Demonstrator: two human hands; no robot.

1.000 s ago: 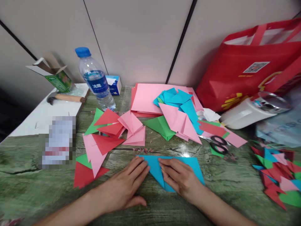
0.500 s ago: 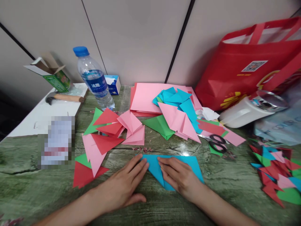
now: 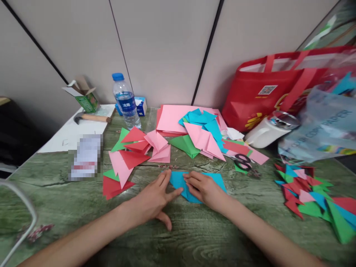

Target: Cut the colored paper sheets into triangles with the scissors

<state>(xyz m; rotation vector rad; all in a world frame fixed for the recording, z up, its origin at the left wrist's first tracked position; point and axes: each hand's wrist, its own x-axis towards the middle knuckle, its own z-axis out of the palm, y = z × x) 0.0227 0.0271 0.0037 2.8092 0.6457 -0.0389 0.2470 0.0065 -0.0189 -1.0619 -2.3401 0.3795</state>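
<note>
A folded sheet of blue paper (image 3: 217, 180) lies on the table in front of me, its left part folded over at a slant. My right hand (image 3: 204, 188) rests on it, fingers bent and pressed together on the fold; what lies beneath the fingertips is hidden. At the paper's left corner is my left hand (image 3: 154, 196), with the fingers apart. One fingertip of it touches the blue sheet and the thumb points down over the bare tabletop. Folded red pieces (image 3: 135, 158) and pink pieces (image 3: 157, 141) lie beyond my left hand.
Black-handled scissors (image 3: 242, 162) lie right of the blue sheet. Behind stand a water bottle (image 3: 126, 102), stacked pink paper (image 3: 171, 118), a red bag (image 3: 250, 85) and a white mug (image 3: 258, 131). A hammer (image 3: 93, 117) lies at left, folded colourful pieces (image 3: 303, 189) at right.
The view has shifted, so the table looks farther off. My left hand's fingers have spread, one reaching onto the blue paper. My right hand's fingers have bent more on the fold.
</note>
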